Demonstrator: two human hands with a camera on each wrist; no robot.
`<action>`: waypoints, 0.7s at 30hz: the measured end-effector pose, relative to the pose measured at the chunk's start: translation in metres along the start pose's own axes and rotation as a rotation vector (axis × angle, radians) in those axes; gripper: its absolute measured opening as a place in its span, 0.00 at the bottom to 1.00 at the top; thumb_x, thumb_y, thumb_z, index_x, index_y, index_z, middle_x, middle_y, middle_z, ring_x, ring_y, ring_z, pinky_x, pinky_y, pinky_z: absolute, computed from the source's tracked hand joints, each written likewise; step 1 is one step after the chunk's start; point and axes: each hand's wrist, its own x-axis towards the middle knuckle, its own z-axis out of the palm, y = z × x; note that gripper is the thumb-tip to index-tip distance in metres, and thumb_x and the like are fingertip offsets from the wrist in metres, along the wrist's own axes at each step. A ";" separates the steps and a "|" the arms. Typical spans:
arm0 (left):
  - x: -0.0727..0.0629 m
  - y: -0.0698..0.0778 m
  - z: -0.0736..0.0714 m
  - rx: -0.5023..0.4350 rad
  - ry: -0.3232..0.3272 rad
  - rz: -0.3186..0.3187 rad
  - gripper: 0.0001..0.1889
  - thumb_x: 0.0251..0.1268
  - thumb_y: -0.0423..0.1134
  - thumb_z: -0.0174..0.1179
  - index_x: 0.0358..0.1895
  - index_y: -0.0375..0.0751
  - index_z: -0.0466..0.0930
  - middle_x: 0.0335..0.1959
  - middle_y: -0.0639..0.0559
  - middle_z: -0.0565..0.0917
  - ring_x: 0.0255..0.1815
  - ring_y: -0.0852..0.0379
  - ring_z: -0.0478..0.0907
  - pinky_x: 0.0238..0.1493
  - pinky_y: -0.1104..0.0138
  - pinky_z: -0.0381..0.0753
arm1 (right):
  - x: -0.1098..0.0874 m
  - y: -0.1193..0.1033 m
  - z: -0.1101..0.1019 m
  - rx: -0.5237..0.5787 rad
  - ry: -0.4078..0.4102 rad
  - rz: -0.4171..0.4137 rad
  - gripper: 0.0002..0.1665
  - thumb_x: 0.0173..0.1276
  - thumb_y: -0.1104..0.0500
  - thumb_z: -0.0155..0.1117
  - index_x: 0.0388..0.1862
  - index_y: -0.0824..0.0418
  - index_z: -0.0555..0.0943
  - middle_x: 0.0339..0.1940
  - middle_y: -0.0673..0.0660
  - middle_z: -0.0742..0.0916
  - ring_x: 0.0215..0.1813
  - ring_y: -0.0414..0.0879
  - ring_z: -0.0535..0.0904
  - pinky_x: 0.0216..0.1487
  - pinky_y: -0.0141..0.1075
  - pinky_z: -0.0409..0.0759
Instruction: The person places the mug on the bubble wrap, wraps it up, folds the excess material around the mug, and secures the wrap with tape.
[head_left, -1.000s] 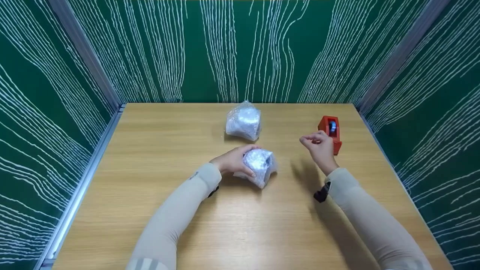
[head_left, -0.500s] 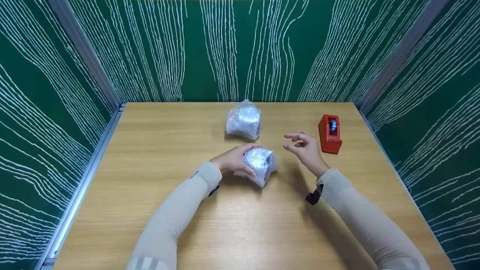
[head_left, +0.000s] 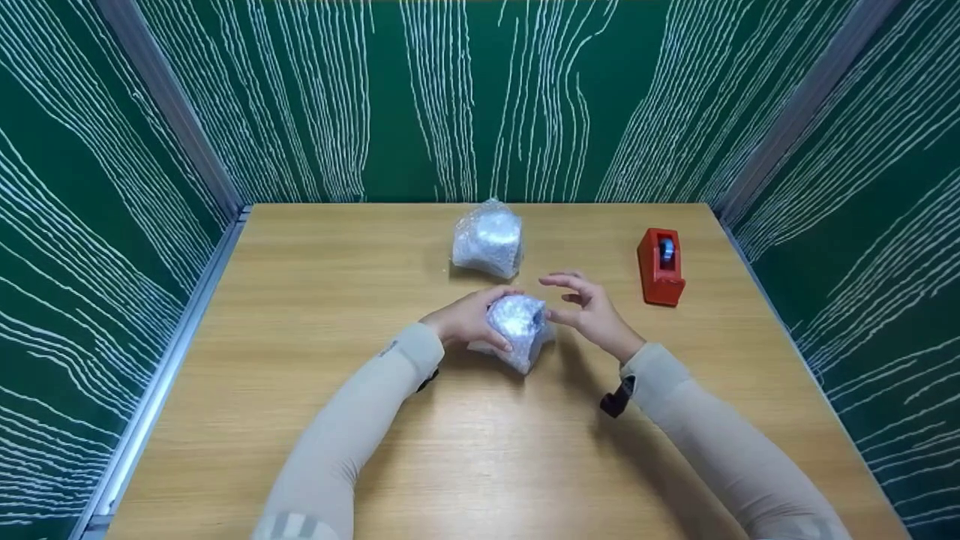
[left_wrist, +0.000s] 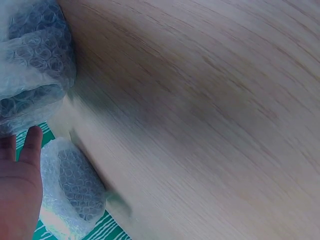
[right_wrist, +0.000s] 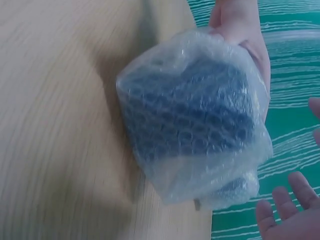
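Note:
A bubble-wrapped bundle (head_left: 517,330) sits on the table in the middle of the head view. My left hand (head_left: 466,321) grips it from the left, thumb on the near side and fingers around the far side. Close at its right edge is my right hand (head_left: 596,315), fingers spread apart and thumb tip right at the wrap. In the right wrist view, the clear wrap (right_wrist: 190,120) shows folded ends, and loosely bent right-hand fingers (right_wrist: 285,202) appear at the lower right. Whatever is inside the wrap is hidden.
A second bubble-wrapped bundle (head_left: 487,244) stands just behind the held one. Farther right is a red tape dispenser (head_left: 660,277) with a roll in it. Green panels with white wavy lines (head_left: 420,97) border the wooden table (head_left: 315,262) at the back and sides.
My right hand has moved left from the tape dispenser to the held bundle, its fingers spreading from a pinch. My left hand and both bundles have stayed in place.

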 end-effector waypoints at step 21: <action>0.000 0.000 0.004 -0.035 0.041 -0.024 0.56 0.46 0.30 0.86 0.83 0.49 0.66 0.82 0.47 0.72 0.79 0.45 0.71 0.85 0.52 0.64 | -0.005 -0.007 0.013 0.143 -0.126 0.060 0.32 0.73 0.73 0.56 0.74 0.59 0.81 0.89 0.54 0.65 0.92 0.61 0.48 0.86 0.74 0.45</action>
